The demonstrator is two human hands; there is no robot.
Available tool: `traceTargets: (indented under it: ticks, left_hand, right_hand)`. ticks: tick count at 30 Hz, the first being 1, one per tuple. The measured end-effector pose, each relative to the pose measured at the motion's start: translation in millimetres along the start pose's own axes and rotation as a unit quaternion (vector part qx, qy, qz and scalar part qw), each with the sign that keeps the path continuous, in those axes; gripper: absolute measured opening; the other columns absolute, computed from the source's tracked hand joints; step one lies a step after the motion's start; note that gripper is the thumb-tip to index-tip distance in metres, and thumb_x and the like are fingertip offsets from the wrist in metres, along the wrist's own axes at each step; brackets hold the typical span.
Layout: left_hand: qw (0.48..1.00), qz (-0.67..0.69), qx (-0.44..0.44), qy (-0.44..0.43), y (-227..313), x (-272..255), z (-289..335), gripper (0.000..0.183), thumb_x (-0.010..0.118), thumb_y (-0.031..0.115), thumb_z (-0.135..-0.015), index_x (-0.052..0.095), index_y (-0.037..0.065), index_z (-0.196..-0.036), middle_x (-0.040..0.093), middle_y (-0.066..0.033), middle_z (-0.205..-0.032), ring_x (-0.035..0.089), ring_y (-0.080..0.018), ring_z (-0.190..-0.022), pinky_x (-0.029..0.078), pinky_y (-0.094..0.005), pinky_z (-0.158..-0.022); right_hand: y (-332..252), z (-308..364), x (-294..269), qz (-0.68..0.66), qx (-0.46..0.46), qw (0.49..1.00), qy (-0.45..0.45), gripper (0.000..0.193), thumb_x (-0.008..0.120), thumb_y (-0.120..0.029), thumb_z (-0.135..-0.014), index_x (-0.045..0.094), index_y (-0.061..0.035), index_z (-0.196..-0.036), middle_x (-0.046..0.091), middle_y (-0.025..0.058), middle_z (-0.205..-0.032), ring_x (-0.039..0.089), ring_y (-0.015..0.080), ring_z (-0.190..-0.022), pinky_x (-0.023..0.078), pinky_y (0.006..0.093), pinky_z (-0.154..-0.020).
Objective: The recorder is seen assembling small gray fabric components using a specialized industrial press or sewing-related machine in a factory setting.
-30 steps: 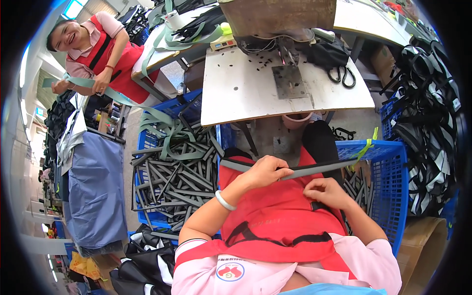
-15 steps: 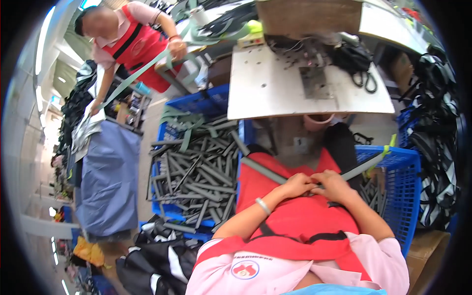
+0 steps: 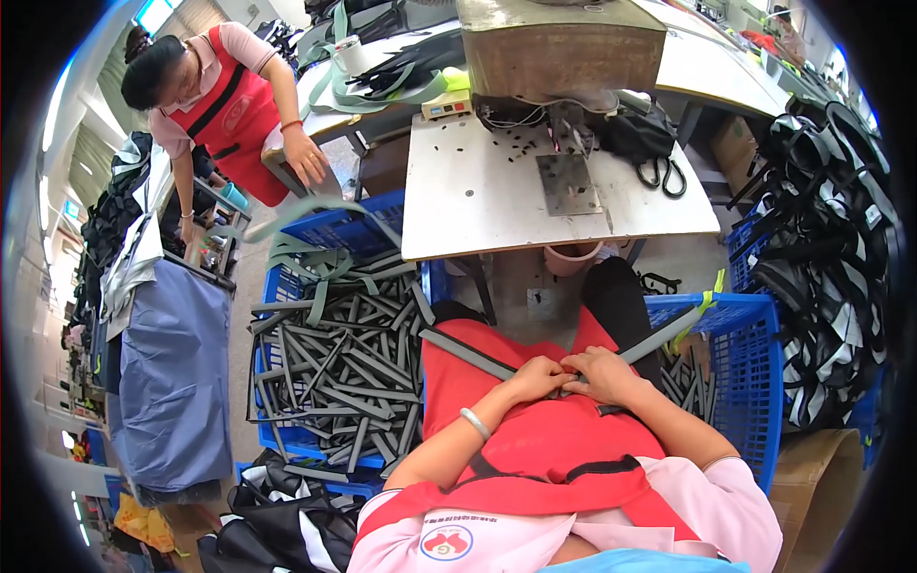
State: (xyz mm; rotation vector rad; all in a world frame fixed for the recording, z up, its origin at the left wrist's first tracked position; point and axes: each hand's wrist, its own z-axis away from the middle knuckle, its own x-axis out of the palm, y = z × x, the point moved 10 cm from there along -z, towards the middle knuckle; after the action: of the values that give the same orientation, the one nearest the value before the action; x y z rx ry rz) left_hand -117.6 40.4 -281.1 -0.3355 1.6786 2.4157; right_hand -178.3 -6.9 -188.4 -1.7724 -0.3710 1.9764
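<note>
My left hand (image 3: 541,379) and my right hand (image 3: 602,374) meet over my lap, fingers curled close together. Both grip a long grey foam tube (image 3: 466,351), which sticks out beyond the left hand and again beyond the right. Whether it is one piece or two joined between the fingers is hidden. A yellow-green ribbon (image 3: 705,310) hangs near the tube's right end, above a blue crate. Under the tube, a red apron (image 3: 564,430) covers my lap.
A blue crate (image 3: 287,449) full of grey tubes stands left, another blue crate (image 3: 750,382) right. Ahead is a white sewing table (image 3: 449,191) with a machine (image 3: 564,57). Black-and-white straps (image 3: 821,248) pile at right. A co-worker (image 3: 229,95) bends at upper left.
The view has shifted, so the scene sits further left. My hands keep their hold on the tube. The co-worker's hand has opened and the pale green strap is falling toward the crate.
</note>
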Motion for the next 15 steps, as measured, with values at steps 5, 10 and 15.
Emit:
traceTargets:
  ticks: [5, 10, 15]
  left_hand:
    - [0.999, 0.045, -0.024, 0.005, -2.1, 1.8, 3.2, 0.034, 0.065, 0.033, -0.091, 0.072, 0.002, -0.079, 0.064, -0.0112, -0.063, 0.060, -0.0174, -0.057, 0.046, -0.0352, -0.056]
    - [1.000, -0.009, -0.026, 0.010, 0.8, -3.2, 4.3, 0.037, 0.064, 0.036, -0.090, 0.072, 0.002, -0.080, 0.065, -0.0140, -0.066, 0.063, -0.0230, -0.060, 0.046, -0.0382, -0.059]
    - [0.996, -0.086, 0.028, -0.016, 29.1, -12.9, 15.5, 0.030, 0.065, 0.033, -0.088, 0.073, 0.004, -0.088, 0.069, -0.0155, -0.076, 0.067, -0.0295, -0.072, 0.050, -0.0399, -0.068]
  right_hand:
    - [-4.3, -0.4, -3.1, 0.001, -0.026, 0.999, 0.020, 0.048, 0.071, -0.040, -0.081, 0.061, -0.0085, -0.115, 0.067, 0.0120, -0.098, 0.060, 0.0304, -0.097, 0.046, 0.0409, -0.090]
    - [-4.9, -6.1, -0.1, 0.015, -0.020, 1.000, -0.014, 0.052, 0.074, -0.041, -0.077, 0.061, -0.0090, -0.116, 0.067, 0.0115, -0.098, 0.060, 0.0305, -0.098, 0.046, 0.0408, -0.090]
    - [-2.3, -10.8, 4.3, 0.047, 0.002, 0.997, -0.067, 0.053, 0.076, -0.042, -0.074, 0.062, -0.0089, -0.113, 0.067, 0.0110, -0.098, 0.061, 0.0309, -0.098, 0.047, 0.0412, -0.087]
